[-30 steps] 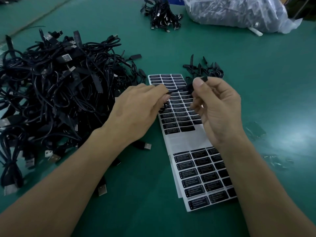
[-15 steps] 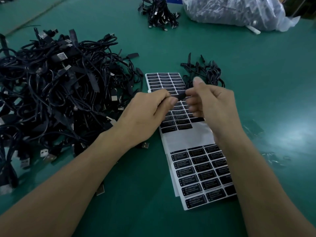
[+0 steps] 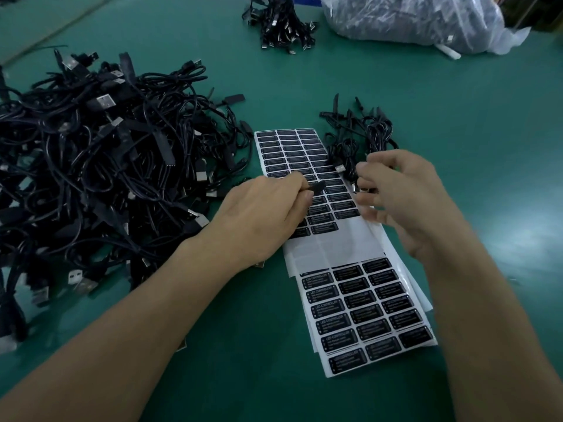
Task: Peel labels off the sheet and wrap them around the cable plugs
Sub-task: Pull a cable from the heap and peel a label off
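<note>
1. The left hand (image 3: 259,214) pinched a black cable plug (image 3: 316,187) at its fingertips, above the label sheet (image 3: 332,248) on the counter (image 3: 457,102).
2. The plug's long axis ran roughly sideways, its free end pointing at the right hand (image 3: 405,202) just beside it.
3. The right fingers (image 3: 365,175) were blurred and loosely curled, with nothing visible in them. That free hand seemed the likelier one to peel the next label.
4. The loose cable heap (image 3: 106,162) lay left of the sheet, and a smaller bunch (image 3: 359,138) lay to its right.
5. The clear plastic bag (image 3: 411,19) at the far edge seemingly held more cables.
</note>
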